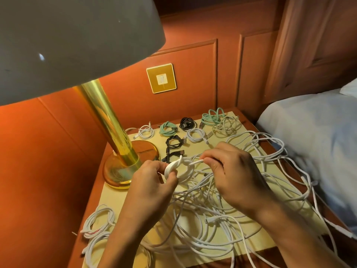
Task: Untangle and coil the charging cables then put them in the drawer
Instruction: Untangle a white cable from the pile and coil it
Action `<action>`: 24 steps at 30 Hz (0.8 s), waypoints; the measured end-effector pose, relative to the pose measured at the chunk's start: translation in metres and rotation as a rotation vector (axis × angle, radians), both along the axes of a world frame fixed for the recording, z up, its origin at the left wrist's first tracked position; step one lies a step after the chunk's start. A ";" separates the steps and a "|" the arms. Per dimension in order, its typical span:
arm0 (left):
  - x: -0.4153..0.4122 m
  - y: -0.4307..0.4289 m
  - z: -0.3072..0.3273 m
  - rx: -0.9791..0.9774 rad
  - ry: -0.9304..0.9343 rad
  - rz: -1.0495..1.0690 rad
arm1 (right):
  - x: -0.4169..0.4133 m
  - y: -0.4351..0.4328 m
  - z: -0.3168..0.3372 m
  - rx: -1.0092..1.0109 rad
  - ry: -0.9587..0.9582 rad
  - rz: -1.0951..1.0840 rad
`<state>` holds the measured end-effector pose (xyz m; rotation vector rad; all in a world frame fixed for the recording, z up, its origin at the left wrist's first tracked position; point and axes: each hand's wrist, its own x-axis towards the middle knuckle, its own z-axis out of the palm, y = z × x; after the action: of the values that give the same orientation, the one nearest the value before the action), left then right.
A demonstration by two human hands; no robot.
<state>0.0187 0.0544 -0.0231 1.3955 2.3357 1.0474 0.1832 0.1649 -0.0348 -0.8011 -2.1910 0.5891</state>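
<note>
Fingers and thumb of the left hand [152, 180] are curled round a small white coil [179, 169], gripping it at its near-left edge just above the tabletop. The right hand [233, 175] pinches the loose end [196, 162] of that same cable between thumb and fingertips, just to the right of the coil, with the strand running across the top of the loops.

Below and to the right of both hands lies a tangle of white cables [212, 219], spread over most of the yellow tabletop [117, 196] and spilling over its right and front edges. A separate white bundle [98, 221] lies at the near-left corner.

Along the back of the table sit cables already wound up: a small white ring [146, 131], a mint-green ring [167, 129], a black ring [187, 123], another white ring [196, 134], a larger mint-green bundle [212, 116] and a cream bundle [225, 128] touching it. Two more black cables [174, 142] lie just behind the left hand.

A brass lamp base [123, 171] stands at the table's left side, its grey shade [67, 45] filling the upper left. A gold switch plate [161, 78] is set in the orange wall panel, and a bed [309, 142] with pale sheets lies to the right.
</note>
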 end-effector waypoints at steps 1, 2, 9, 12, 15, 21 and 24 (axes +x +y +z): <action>0.000 0.000 0.001 -0.004 -0.010 0.005 | 0.000 0.000 -0.001 0.019 0.020 -0.004; -0.001 0.000 0.002 -0.003 -0.030 0.007 | -0.001 0.000 -0.001 0.037 0.042 -0.008; -0.007 -0.001 0.008 -0.007 -0.266 0.030 | -0.003 0.001 -0.004 0.096 0.128 -0.022; -0.003 0.001 0.007 0.053 -0.517 0.049 | -0.004 0.003 -0.005 0.099 0.113 -0.007; 0.000 0.003 0.003 0.110 -0.842 0.065 | -0.002 0.004 -0.007 0.036 0.070 0.009; -0.004 0.003 0.002 0.144 -1.200 0.013 | -0.005 0.001 -0.008 -0.044 -0.017 -0.004; -0.004 0.002 0.001 0.117 -1.210 -0.018 | -0.004 0.000 -0.007 -0.133 0.031 -0.012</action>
<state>0.0151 0.0569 -0.0220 0.4798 1.3551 1.4524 0.1789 0.1647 -0.0420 -0.8672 -2.1347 0.7425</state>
